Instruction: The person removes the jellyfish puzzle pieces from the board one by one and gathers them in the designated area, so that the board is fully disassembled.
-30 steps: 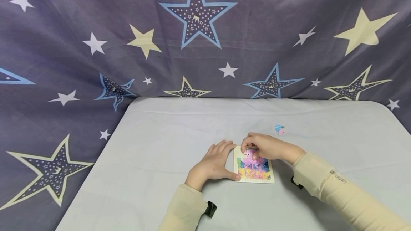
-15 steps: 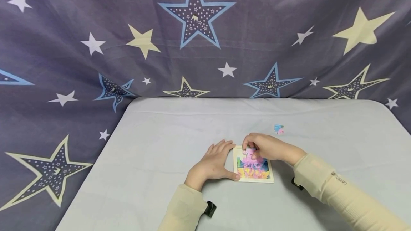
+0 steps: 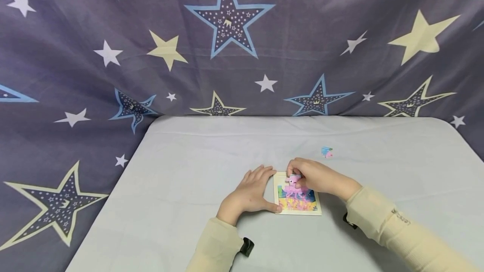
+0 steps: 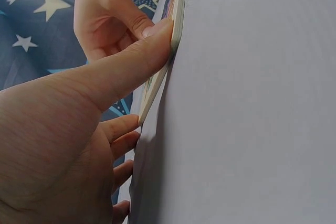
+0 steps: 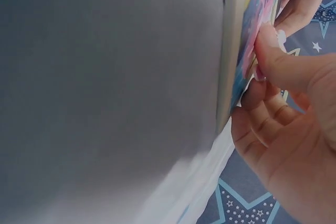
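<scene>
A jigsaw board (image 3: 298,212) with a pale frame lies on the table, its picture a pink octopus over yellow sand. My left hand (image 3: 249,192) rests along the board's left side, fingers spread, with the thumb at the near corner and the fingertips at the far one. In the left wrist view, the left thumb (image 4: 131,61) presses on the frame's edge. Over the upper part of the board, my right hand (image 3: 315,177) pinches a pink puzzle piece (image 3: 293,180) with an eye on it. The right wrist view shows this piece mostly hidden between right thumb (image 5: 278,59) and fingers.
Behind the board, to the right, a loose blue and pink puzzle piece (image 3: 327,152) lies on the grey-white table cover (image 3: 211,150). A dark curtain with stars (image 3: 264,32) hangs along the table's back and left sides.
My right fingers have shifted slightly at the upper part of the board, and more of the pinched puzzle piece shows. The left hand has stayed on the board's edge.
</scene>
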The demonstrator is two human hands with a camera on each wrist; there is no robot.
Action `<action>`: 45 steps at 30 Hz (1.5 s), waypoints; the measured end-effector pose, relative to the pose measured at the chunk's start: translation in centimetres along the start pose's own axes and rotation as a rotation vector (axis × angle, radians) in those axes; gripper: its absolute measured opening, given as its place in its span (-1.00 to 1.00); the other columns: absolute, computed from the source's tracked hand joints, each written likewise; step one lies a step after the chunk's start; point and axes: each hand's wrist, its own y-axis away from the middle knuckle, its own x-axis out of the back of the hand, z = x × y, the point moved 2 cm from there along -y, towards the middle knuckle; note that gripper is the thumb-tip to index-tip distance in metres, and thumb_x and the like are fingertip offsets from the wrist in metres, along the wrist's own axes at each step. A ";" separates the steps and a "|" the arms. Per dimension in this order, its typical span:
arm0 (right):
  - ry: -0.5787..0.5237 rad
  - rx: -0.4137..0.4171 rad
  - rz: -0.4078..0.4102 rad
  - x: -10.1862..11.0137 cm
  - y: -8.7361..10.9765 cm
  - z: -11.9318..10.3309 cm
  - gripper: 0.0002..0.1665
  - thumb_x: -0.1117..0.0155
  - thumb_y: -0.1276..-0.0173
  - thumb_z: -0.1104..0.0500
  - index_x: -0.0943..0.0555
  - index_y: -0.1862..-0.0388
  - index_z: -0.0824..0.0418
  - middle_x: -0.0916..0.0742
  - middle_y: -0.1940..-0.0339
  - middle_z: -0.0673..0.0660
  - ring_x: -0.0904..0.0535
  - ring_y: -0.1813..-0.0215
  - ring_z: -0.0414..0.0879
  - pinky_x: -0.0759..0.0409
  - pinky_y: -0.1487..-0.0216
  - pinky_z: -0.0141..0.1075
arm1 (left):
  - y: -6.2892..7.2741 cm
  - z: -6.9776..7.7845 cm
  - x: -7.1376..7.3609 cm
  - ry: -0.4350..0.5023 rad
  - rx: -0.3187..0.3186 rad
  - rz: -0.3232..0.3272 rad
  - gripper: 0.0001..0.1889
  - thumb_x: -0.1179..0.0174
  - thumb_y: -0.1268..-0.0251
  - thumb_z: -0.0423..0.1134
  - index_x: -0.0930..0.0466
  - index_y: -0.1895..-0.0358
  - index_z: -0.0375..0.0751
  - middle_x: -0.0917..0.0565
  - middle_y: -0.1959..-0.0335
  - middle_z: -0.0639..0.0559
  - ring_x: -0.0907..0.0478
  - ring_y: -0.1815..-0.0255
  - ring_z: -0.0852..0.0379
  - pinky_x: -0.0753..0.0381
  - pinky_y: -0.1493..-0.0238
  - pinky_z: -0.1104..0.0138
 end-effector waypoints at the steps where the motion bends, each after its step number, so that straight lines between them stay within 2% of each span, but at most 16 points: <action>1: -0.009 -0.001 0.001 0.0 0.0 0.0 -0.65 -0.48 -0.12 0.41 -0.53 0.24 0.12 -0.43 0.47 -0.02 -0.39 0.35 -0.16 -0.39 0.31 -0.36 | 0.0 0.0 0.0 0.001 0.000 0.000 0.10 -0.48 0.04 0.22 -0.08 -0.55 -0.06 -0.06 -0.59 0.01 0.18 -0.61 0.00 0.25 -0.56 0.00; 9: -0.057 -0.024 -0.027 0.0 0.2 0.1 -0.69 -0.40 -0.21 0.43 -0.53 0.23 0.10 -0.55 0.43 -0.08 -0.44 0.33 -0.20 -0.47 0.25 -0.36 | 0.0 0.0 0.0 0.004 0.010 0.003 0.10 -0.48 0.04 0.20 -0.08 -0.55 -0.06 -0.07 -0.59 0.01 0.18 -0.61 0.00 0.25 -0.56 0.01; 18: -0.060 0.001 0.022 0.0 0.4 0.3 -0.72 -0.44 -0.19 0.39 -0.57 0.24 0.11 -0.55 0.46 -0.10 -0.43 0.37 -0.24 -0.48 0.30 -0.39 | 0.3 0.5 0.5 0.011 0.012 -0.001 0.06 -0.49 0.02 0.16 -0.11 -0.54 -0.08 -0.09 -0.58 0.00 0.16 -0.61 0.00 0.23 -0.57 0.01; 26: -0.145 -0.016 0.022 0.1 0.7 0.5 -0.74 -0.43 -0.21 0.41 -0.56 0.21 0.18 -0.66 0.45 -0.06 -0.40 0.46 -0.28 -0.47 0.36 -0.42 | 0.6 0.9 0.8 0.016 0.013 -0.010 0.06 -0.48 0.01 0.16 -0.11 -0.54 -0.10 -0.09 -0.58 -0.02 0.15 -0.61 -0.02 0.22 -0.57 0.01; 36: -0.182 -0.101 0.022 0.4 0.9 0.2 -0.75 -0.30 -0.26 0.50 -0.58 0.23 0.18 -0.73 0.33 0.03 -0.58 0.25 -0.16 -0.61 0.15 -0.22 | 0.5 0.8 0.6 0.009 0.010 -0.002 0.07 -0.49 0.03 0.18 -0.12 -0.53 -0.10 -0.10 -0.57 0.00 0.13 -0.60 0.00 0.20 -0.57 0.01; 45: -0.238 -0.088 0.079 0.6 1.4 0.8 -0.81 -0.23 -0.34 0.46 -0.60 0.21 0.19 -0.71 0.34 -0.01 -0.55 0.29 -0.18 -0.56 0.21 -0.31 | 0.4 0.8 0.6 0.018 0.008 -0.002 0.07 -0.49 0.02 0.17 -0.11 -0.54 -0.10 -0.10 -0.57 0.00 0.13 -0.60 0.00 0.21 -0.57 0.01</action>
